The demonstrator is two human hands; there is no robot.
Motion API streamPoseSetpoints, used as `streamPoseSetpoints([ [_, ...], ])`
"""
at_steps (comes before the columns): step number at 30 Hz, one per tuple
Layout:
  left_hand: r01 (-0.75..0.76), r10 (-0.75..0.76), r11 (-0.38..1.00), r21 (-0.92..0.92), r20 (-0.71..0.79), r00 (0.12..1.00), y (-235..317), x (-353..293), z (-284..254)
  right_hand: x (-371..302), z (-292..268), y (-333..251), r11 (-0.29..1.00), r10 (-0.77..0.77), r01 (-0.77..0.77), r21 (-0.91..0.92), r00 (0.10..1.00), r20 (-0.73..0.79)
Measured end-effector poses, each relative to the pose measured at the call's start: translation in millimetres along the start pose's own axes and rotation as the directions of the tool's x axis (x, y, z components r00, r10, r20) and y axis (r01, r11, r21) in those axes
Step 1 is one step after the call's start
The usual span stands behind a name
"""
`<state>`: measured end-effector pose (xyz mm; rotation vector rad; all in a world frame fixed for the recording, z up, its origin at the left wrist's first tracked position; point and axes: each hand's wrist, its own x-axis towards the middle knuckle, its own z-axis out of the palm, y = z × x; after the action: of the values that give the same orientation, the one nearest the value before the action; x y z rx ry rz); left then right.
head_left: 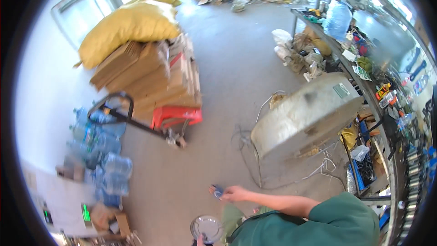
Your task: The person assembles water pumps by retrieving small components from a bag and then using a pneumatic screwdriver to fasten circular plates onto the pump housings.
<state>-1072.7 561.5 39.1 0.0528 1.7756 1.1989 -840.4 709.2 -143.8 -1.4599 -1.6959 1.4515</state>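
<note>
Right hand: reaching out low in the head view, right hand (234,194) is curling its fingers round a small blue-and-dark object (217,192); fingers mostly closed, only the object's tip is showing past them.
Right arm: bare forearm is running back to a green sleeve (339,218) at the lower edge.
Left hand: only a sliver of the left hand (200,240) is showing at the bottom edge, touching a round clear lid-like disc (207,228); how far open, cannot tell.
Held thing, place: small object is hanging over bare concrete floor (182,177), just above the disc and near the person's green trouser leg.
Nearby: loose cables (255,164) are trailing on the floor beside a big tilted grey metal box (309,114); well apart to the left, a pallet jack (136,118) is sitting under stacked flattened cardboard (145,73) topped by a yellow sack (132,25); bundled water bottles (102,150) are standing farther left.
Risk, grip: hold looks like fingertips only, so the small object is likely slipping and dropping to the concrete if the arm swings.
Risk, footing: cables are lying close, so a foot or sleeve could be snagging there.
Risk, view: frame is blurring, so the object's kind is unclear.
</note>
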Motion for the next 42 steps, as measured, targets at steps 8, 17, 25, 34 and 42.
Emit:
streamPoseSetpoints([
  [8, -0.267, 0.156, 0.933, 0.240, 0.399, 0.904, 184, 200, 326, 333, -125, -25, 0.657, 0.251, -0.273, 0.703, 0.958, 0.137],
  [17, -0.395, -0.153, 0.786, 0.476, 0.769, 0.621, 273, 266, 749, 427, -430, -10, 0.424, 0.355, 0.068, 0.903, 0.905, -0.234],
  [25, -0.379, -0.306, 0.728, 0.572, 0.765, 0.567, 264, 305, 1047, 513, -704, 23, 0.535, 0.354, -0.026, 0.845, 0.915, -0.196],
  [34, -0.543, -0.440, 0.639, 0.545, 0.838, 0.323, 197, 181, 1391, 515, -971, 119, 0.339, 0.577, 0.191, 0.921, 0.731, -0.364],
  [42, -0.813, -0.696, 0.255, 0.523, 0.683, 0.222, -10, 135, 1677, 497, -1173, 314, 0.144, 0.861, 0.386, 0.911, 0.405, -0.307],
])
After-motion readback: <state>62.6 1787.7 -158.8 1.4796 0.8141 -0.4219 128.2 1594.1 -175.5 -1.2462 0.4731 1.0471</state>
